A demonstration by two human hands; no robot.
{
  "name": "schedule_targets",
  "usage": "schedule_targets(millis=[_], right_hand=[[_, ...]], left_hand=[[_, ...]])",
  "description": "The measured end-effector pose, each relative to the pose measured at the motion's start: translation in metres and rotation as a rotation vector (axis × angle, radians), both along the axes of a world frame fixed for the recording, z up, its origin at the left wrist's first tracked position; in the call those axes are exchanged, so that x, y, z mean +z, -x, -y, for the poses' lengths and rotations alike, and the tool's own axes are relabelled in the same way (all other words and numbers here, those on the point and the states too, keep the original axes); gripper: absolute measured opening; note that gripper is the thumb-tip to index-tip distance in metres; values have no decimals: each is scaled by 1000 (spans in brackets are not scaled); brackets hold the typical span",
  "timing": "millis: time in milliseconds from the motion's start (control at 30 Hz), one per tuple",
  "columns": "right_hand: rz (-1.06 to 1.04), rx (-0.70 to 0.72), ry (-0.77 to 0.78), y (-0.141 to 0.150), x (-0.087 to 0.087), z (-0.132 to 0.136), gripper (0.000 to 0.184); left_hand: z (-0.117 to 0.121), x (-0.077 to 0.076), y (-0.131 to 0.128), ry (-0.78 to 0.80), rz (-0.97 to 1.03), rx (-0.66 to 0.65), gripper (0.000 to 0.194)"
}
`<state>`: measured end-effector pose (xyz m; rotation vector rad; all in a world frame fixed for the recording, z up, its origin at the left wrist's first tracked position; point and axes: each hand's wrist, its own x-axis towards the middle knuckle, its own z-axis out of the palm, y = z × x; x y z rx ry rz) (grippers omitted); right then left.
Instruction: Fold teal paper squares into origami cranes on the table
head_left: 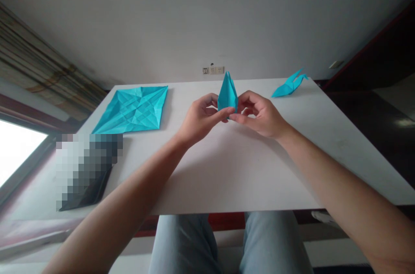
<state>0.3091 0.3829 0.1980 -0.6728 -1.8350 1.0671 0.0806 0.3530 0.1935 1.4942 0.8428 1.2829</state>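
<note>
Between my two hands, a folded piece of blue origami paper (227,94) stands upright, its narrow points at the top. My left hand (202,116) grips its left side, with the thumb across the lower front and the fingers behind. At the lower right edge, my right hand (259,112) pinches the same paper between thumb and curled fingers. Both hands are held over the white table, and parts of the fingers are hidden behind the paper.
A creased blue paper sheet (134,109) lies spread out on the white table (246,179) at the left. To the far right rests a folded blue paper crane (289,86). A dark, pixelated flat object (94,185) lies near the left edge. Wall sockets (213,70) sit behind the table.
</note>
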Motion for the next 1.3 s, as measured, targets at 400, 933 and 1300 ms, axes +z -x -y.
schedule_targets(millis=[400, 933, 1300], right_hand=[[-56, -33, 26, -3, -4, -8, 53], [-22, -88, -33, -4, -5, -8, 51], [15, -121, -12, -3, -1, -5, 50]], left_hand=[[-6, -9, 3, -57, 65, 59, 62], [2, 1, 0, -72, 46, 21, 59], [3, -2, 0, -61, -18, 45, 42]])
